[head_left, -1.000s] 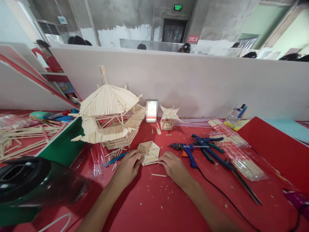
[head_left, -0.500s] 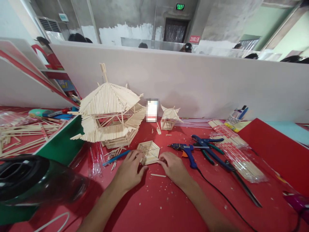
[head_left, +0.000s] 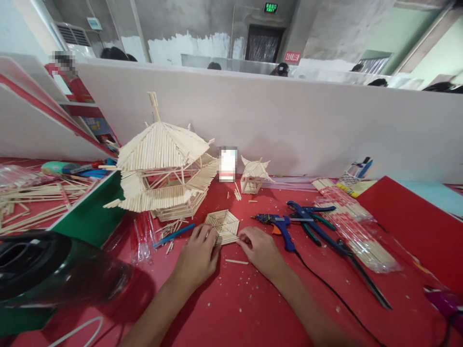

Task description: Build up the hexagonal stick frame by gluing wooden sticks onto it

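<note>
A flat hexagonal panel of thin wooden sticks [head_left: 226, 227], set in rings like a web, lies on the red table before me. My left hand [head_left: 198, 249] is bent over its left edge, fingers curled and thumb tucked in close. At the right corner of the panel, my right hand [head_left: 261, 250] has thumb and forefinger pinched together on the edge. A single loose stick [head_left: 237, 261] lies between the hands, nearer to me. Just left of my left hand is a blue pen-like tool [head_left: 174, 235] beside short stick pieces.
A large stick pavilion [head_left: 162, 166] stands at back left, a small one [head_left: 255, 174] at back centre. On the right lie a glue gun [head_left: 278, 226] with its cord, blue-handled cutters [head_left: 314, 221] and bagged sticks [head_left: 358, 236]. A dark bottle [head_left: 72, 270] occupies the left front.
My left hand's thumb has drawn in toward its fingers at the panel's left edge. The right hand stays at the right corner, and the panel has hardly moved.
</note>
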Demonstrator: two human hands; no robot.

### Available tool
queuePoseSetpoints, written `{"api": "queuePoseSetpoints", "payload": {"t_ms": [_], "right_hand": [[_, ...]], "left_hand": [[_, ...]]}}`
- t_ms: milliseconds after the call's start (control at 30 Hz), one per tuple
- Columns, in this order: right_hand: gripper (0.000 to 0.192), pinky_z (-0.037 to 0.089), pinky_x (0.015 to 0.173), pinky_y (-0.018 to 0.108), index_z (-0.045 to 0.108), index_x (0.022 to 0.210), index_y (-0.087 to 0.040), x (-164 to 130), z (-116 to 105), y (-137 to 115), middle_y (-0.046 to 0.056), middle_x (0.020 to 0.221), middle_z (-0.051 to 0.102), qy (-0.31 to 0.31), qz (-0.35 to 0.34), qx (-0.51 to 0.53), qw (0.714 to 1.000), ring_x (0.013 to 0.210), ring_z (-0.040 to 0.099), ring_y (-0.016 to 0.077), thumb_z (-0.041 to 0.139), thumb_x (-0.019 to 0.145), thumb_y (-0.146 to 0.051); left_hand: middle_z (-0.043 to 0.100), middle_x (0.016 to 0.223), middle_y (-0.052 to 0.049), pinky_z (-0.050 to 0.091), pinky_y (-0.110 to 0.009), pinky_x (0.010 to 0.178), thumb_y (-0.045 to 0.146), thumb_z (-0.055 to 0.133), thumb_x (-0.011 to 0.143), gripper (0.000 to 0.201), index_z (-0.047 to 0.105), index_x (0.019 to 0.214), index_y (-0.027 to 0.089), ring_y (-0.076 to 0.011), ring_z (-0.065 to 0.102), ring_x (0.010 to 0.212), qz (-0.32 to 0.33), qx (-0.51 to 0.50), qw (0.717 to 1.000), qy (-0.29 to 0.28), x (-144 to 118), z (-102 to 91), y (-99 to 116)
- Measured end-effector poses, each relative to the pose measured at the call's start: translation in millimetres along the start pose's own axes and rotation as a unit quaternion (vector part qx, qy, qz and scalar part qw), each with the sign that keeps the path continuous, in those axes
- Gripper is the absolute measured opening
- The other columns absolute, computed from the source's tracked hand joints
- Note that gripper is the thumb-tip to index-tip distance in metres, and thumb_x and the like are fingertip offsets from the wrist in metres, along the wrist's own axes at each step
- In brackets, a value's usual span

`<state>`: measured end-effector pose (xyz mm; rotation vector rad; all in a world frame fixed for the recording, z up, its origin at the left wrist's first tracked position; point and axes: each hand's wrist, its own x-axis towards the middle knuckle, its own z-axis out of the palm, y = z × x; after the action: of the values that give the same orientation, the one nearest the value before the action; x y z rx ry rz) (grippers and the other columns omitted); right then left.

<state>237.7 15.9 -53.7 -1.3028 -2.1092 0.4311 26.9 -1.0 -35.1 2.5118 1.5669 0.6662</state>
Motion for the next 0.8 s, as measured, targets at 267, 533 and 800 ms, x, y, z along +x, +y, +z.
{"api": "queuePoseSetpoints", "payload": {"t_ms": [267, 533, 800], "right_hand": [[0.011, 0.049, 0.07, 0.03, 0.062, 0.086, -0.022, 0.2, -0.4, 0.3, 0.003, 0.081, 0.07, 0.001, -0.002, 0.006, 1.0, 0.077, 0.064, 0.0199, 0.064, 0.085, -0.011], [0.011, 0.049, 0.064, 0.027, 0.064, 0.082, -0.021, 4.3, -0.4, -1.1, 0.001, 0.075, 0.069, 0.016, 0.095, 0.104, 0.99, 0.069, 0.063, 0.0173, 0.07, 0.077, -0.012], [0.009, 0.048, 0.063, 0.026, 0.066, 0.08, -0.021, 3.6, 1.2, -1.6, 0.0, 0.073, 0.068, 0.03, 0.111, 0.121, 0.986, 0.066, 0.062, 0.0166, 0.069, 0.076, -0.014]], "left_hand": [[0.06, 0.112, -0.009, 0.047, -0.044, 0.095, 0.02, 0.052, 0.089, 0.013, 0.057, 0.102, 0.021, -0.0286, 0.049, 0.112, 0.006, 0.023, 1.0, -0.012, 1.9, 0.5, -4.1], [0.06, 0.111, -0.008, 0.046, -0.044, 0.094, 0.019, 0.053, 0.087, 0.013, 0.056, 0.1, 0.021, -0.0284, 0.05, 0.11, -0.02, -0.005, 0.999, -0.029, 2.6, -2.8, -2.8], [0.059, 0.113, -0.01, 0.044, -0.045, 0.098, 0.015, 0.049, 0.084, 0.021, 0.055, 0.103, 0.021, -0.0286, 0.048, 0.116, -0.013, -0.007, 0.999, -0.035, 0.3, -4.8, 0.3]]}}
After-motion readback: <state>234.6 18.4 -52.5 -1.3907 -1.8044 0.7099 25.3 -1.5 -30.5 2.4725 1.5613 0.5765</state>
